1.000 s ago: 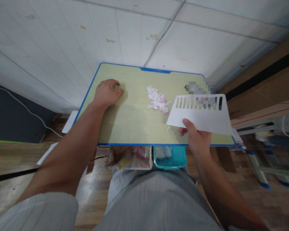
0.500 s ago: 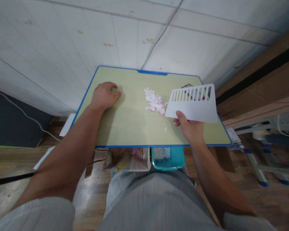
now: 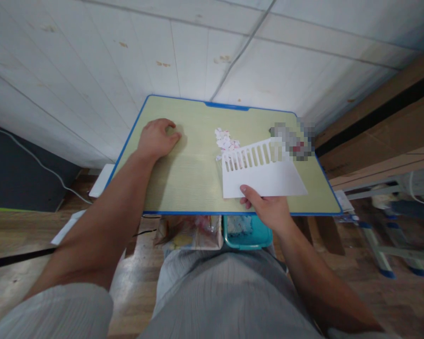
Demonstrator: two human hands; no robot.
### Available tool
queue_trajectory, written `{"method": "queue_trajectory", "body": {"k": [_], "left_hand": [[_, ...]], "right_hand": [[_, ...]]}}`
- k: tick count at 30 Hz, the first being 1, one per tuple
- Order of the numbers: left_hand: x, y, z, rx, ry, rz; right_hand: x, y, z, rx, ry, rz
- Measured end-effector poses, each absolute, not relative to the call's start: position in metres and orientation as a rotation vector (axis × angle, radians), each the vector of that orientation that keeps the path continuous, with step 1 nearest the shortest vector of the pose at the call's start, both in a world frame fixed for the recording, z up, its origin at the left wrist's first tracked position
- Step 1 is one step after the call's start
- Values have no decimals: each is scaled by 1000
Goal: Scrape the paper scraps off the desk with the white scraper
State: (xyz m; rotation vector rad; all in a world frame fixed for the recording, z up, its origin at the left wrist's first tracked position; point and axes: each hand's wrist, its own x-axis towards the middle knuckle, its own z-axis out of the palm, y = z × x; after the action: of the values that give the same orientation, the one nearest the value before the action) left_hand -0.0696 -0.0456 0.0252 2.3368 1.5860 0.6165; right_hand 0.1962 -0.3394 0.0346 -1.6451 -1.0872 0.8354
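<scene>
My right hand [image 3: 266, 207] grips a flat white panel with a row of slots [image 3: 261, 181] by its near edge, thumb on top. The panel is held over the right half of the yellow-green tabletop [image 3: 183, 183]. Its far left corner covers part of a pile of torn paper scraps [image 3: 225, 140], white with pink marks. My left hand [image 3: 159, 138] rests on the left side of the tabletop, fingers loosely curved and thumb apart, with nothing in it.
A pixelated object [image 3: 293, 141] lies at the tabletop's right. Below the front edge are a teal bin [image 3: 261, 238] with whitish bits in it and a bag [image 3: 194, 238] of mixed stuff. Cardboard boxes [image 3: 381, 122] stand at the right, and a panelled wall [image 3: 183, 52] is behind.
My right hand has brought the slotted panel left and nearer to me, so that it now overlaps the paper scraps. The left hand stays in place on the tabletop.
</scene>
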Motion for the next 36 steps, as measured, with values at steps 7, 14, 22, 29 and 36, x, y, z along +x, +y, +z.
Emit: {"method": "queue_trajectory", "body": {"k": [7, 14, 22, 29, 36], "left_hand": [[-69, -48, 27, 2380, 1590, 594], [-66, -49, 28, 2375, 1596, 593], [-71, -42, 21, 2376, 1555, 616], [-72, -34, 10, 2333, 1525, 703], [-70, -38, 14, 2348, 1544, 683]], "right_hand": [[195, -337, 43, -1618, -1051, 732], [197, -345, 33, -1638, -1096, 779], [178, -347, 27, -1506, -1277, 797], [161, -346, 27, -1432, -1261, 945], [162, -346, 29, -1449, -1247, 940]]}}
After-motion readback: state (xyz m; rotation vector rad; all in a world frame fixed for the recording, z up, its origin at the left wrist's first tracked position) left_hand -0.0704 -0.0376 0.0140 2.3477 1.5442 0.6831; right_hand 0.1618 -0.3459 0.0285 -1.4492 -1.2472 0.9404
